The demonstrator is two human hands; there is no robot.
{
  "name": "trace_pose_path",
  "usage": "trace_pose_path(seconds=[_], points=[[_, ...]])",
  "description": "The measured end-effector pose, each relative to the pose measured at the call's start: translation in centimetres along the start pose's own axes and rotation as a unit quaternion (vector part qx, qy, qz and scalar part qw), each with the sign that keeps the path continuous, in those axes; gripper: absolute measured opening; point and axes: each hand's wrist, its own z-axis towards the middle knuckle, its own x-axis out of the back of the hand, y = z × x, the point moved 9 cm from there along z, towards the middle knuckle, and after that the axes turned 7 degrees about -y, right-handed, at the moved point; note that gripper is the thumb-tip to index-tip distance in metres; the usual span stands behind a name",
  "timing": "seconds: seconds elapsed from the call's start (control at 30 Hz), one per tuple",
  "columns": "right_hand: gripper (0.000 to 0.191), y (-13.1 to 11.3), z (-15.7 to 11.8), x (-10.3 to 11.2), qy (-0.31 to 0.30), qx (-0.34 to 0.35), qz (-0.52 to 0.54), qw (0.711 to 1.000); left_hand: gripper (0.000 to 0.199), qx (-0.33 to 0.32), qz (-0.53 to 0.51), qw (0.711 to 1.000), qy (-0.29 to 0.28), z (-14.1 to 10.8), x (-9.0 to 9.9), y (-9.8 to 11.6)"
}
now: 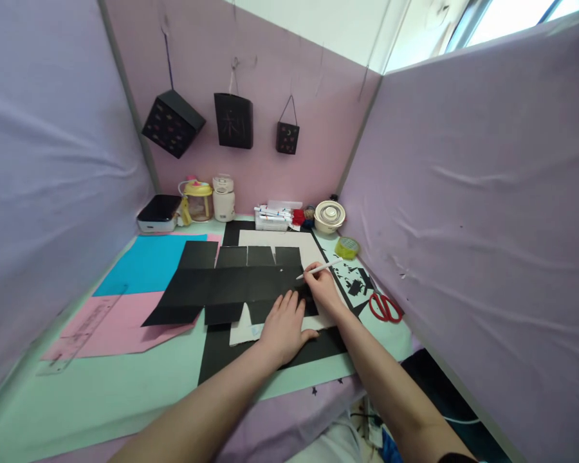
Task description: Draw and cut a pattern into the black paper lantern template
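A black paper cut-out [241, 283] with slit flaps along its edges lies across the middle of the table. My left hand [284, 325] presses flat on its near right part, fingers spread. Pinched in my right hand [321, 286] is a slim white pen [325, 267], its tip close to the right part of the black paper. A white sheet [265, 238] lies under the cut-out, on top of a larger black sheet [217, 360].
Blue paper [139, 260], pink paper [125, 334] and a clear ruler [84, 331] lie left. Red scissors [385, 307], black scraps [354, 280] and yellow-green tape [347, 248] lie right. A pen tray [273, 222] and bottle [223, 199] stand behind. Black paper lanterns [234, 122] hang above.
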Motion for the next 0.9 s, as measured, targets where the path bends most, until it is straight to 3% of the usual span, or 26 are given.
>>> trace_pose_path(seconds=[0.3,0.57,0.9], points=[[0.008,2.0,-0.5,-0.7,0.022,-0.01,-0.013,1.0,0.067,0.016,0.025,0.999,0.031,-0.6,0.5,0.2],[0.017,1.3,-0.7,-1.2,-0.008,0.012,0.008,1.0,0.067,0.012,0.028,0.999,0.029,-0.5,0.6,0.3],[0.026,1.3,-0.6,-1.0,0.001,0.001,0.015,1.0,0.063,0.008,0.014,0.999,0.037,-0.5,0.4,0.0]])
